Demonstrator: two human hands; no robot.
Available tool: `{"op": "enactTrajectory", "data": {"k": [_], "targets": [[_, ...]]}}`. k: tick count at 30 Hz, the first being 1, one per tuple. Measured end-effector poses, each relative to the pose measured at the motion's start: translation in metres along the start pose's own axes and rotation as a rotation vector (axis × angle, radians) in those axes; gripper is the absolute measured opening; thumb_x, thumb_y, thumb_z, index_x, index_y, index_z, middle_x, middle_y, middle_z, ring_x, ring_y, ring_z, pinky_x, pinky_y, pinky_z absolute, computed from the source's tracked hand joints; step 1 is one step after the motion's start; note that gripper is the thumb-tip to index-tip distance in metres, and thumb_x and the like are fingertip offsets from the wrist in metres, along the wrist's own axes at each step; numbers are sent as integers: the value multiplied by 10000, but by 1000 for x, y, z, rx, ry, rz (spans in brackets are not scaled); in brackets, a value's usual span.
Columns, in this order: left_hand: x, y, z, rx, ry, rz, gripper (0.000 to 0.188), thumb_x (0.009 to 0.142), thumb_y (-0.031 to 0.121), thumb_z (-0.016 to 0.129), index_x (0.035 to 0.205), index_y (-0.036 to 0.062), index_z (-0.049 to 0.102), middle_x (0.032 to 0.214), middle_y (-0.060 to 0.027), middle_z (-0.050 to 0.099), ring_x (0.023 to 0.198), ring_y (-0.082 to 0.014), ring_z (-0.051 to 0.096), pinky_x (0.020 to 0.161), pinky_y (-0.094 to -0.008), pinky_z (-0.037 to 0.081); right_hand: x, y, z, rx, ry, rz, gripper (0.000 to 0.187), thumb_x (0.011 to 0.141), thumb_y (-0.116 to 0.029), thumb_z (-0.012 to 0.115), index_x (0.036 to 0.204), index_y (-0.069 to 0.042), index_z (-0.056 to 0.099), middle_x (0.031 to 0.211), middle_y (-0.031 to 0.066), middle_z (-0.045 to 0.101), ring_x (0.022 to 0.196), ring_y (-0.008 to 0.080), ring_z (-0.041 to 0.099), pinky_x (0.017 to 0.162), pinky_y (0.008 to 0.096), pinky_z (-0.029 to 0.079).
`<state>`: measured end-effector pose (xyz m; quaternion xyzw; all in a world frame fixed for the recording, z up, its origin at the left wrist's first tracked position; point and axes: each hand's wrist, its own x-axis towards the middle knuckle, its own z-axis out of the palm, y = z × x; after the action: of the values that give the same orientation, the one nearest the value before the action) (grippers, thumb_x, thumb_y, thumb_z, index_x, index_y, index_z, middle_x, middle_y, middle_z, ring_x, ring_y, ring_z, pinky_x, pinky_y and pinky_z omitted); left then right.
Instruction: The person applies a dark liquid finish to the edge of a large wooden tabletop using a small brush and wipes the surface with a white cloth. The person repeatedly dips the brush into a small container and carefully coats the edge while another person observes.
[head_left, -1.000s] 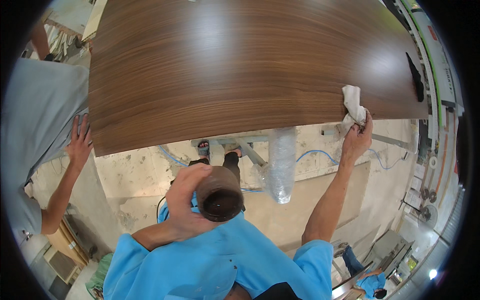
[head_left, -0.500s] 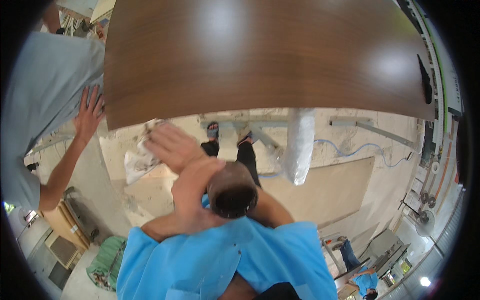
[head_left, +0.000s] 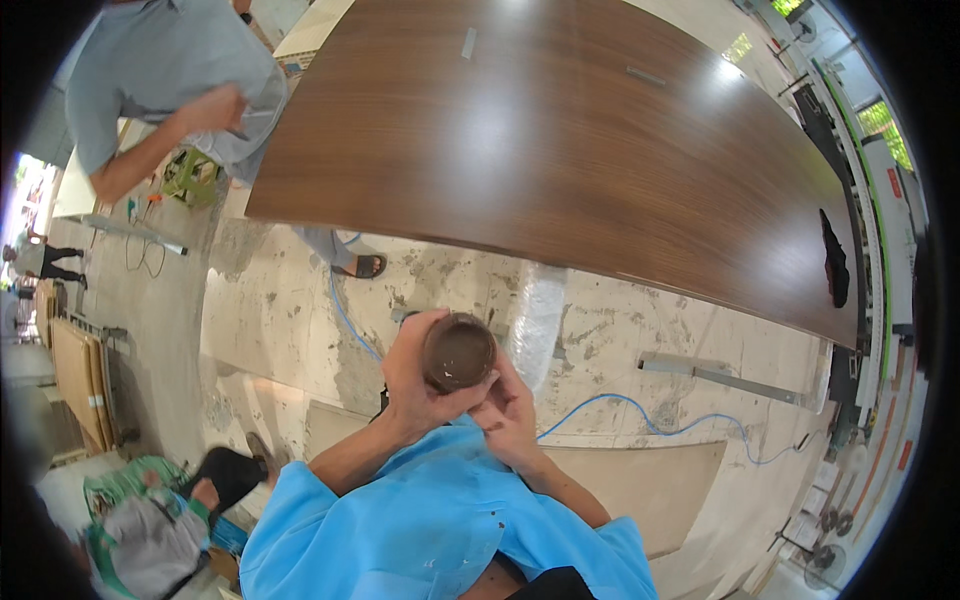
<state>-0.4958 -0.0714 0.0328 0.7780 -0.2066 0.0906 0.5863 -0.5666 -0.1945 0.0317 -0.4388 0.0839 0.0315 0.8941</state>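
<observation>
A brown, cylindrical container [head_left: 460,352], its round end toward me and speckled with a few pale chips, is in front of my chest. My left hand [head_left: 408,372] wraps around its left and near sides. On the lower right, my right hand [head_left: 508,412] has its fingers bent together close against the container. Whatever those fingertips may pinch is hidden or too small to make out. Beyond both hands lies a large wood-grain panel [head_left: 560,140], apart from them.
A co-worker in a grey shirt [head_left: 175,70] stands at the panel's left end. Bubble-wrapped material [head_left: 537,325] shows below its near edge. A blue hose [head_left: 650,425] crosses the stained floor. Another person [head_left: 150,530] is low at the left. A dark cloth-like piece [head_left: 833,260] lies on the panel's right end.
My view has shifted, showing more of the panel. My outstretched, blurred hand has drawn in to the container. The co-worker's hand has left the panel's edge.
</observation>
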Motion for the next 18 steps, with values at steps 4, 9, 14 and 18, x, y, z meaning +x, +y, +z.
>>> {"op": "enactTrajectory", "data": {"k": [4, 9, 14, 18], "targets": [[-26, 12, 37, -78, 84, -22, 755, 655, 106, 830, 1295, -27, 452, 1146, -133, 580, 1011, -202, 611, 883, -337, 511, -33, -23, -40, -194, -87, -21, 600, 953, -51, 569, 1500, -16, 324, 1363, 134, 511, 1191, 182, 543, 993, 304, 445], [-51, 21, 42, -71, 122, -100, 752, 630, 130, 880, 1252, -8, 482, 1093, -137, 615, 972, -229, 636, 847, -339, 516, -40, -35, -66, -359, 44, -65, 306, 995, -83, 526, 1268, 50, 566, 1129, 153, 666, 968, 163, 665, 828, 275, 531], [-52, 8, 23, -61, 144, -143, 747, 622, 113, 869, 1253, -10, 487, 1113, -131, 606, 988, -231, 632, 850, -341, 516, -3, -32, -80, -648, 263, -202, 176, 1010, -39, 468, 1114, 50, 579, 1094, 200, 669, 862, 198, 685, 769, 288, 539], [-41, -9, 7, -29, 168, -202, 748, 625, 77, 838, 1272, -9, 472, 1112, -133, 603, 991, -233, 631, 858, -346, 517, 47, -19, -83, -1084, 471, -359, 147, 940, -30, 557, 1076, 2, 606, 958, 150, 702, 798, 278, 664, 747, 355, 515]]}}
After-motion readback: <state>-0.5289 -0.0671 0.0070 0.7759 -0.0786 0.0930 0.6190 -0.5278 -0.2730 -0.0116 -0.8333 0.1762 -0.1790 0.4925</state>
